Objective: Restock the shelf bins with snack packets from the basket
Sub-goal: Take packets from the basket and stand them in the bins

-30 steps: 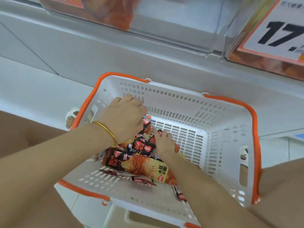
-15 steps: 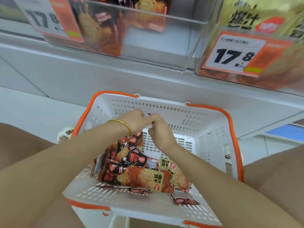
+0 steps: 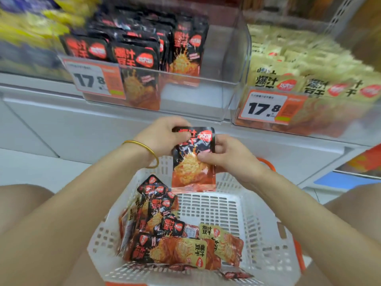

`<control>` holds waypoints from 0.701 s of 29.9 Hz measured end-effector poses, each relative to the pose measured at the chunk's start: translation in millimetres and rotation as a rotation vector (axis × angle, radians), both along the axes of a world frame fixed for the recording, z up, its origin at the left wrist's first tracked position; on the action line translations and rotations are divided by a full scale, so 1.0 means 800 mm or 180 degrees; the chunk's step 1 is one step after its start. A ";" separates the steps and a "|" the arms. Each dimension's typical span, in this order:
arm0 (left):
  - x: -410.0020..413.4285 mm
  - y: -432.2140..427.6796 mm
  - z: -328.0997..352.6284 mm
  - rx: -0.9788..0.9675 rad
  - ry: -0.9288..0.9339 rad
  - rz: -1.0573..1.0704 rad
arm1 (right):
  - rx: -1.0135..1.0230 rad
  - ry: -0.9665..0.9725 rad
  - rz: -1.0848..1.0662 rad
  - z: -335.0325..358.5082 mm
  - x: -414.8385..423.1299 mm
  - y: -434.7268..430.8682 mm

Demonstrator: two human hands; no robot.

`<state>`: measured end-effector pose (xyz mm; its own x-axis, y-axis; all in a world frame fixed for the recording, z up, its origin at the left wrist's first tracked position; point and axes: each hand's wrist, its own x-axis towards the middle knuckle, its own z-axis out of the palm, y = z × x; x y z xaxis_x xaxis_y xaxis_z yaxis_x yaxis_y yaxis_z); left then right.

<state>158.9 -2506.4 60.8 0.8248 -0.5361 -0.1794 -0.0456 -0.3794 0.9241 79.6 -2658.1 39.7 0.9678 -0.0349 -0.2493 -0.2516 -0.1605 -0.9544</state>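
Snack packet (image 3: 193, 159): black top, orange-red base, red logo; held upright above the basket (image 3: 208, 205), below the clear shelf bin (image 3: 195, 96). Left hand (image 3: 162, 137), gold bangle (image 3: 144, 150) at wrist: fingers closed on the packet's upper left corner. Right hand (image 3: 226, 154): fingers pinching its right edge. Basket: white, orange-rimmed; loose black and yellow packets (image 3: 171, 234) piled at its left. Bin: matching black packets standing at left, right part bare; price tag (image 3: 97, 80) on front.

White shelf front (image 3: 86, 129), pale floor (image 3: 31, 170), even light.
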 end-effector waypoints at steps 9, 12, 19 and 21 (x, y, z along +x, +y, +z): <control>0.068 0.021 0.091 0.0379 -0.3850 0.1365 | -0.0775 -0.1339 -0.1086 0.163 0.115 0.005; 0.081 0.027 0.070 0.1117 -0.4125 0.1153 | -0.1663 -0.1245 -0.1433 0.171 0.177 0.002; 0.087 0.018 0.040 0.1668 -0.4184 0.0959 | -0.2711 -0.0096 -0.1156 0.126 0.255 -0.009; 0.089 0.017 0.040 0.1658 -0.4206 0.0990 | -0.2508 -0.0051 -0.1210 0.117 0.266 -0.013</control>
<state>230.0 -2493.0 92.6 0.6075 -0.4210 0.6736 -0.5923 -0.8051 0.0310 292.1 -2668.3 133.3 0.8588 -0.5124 -0.0033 -0.4097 -0.6829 -0.6049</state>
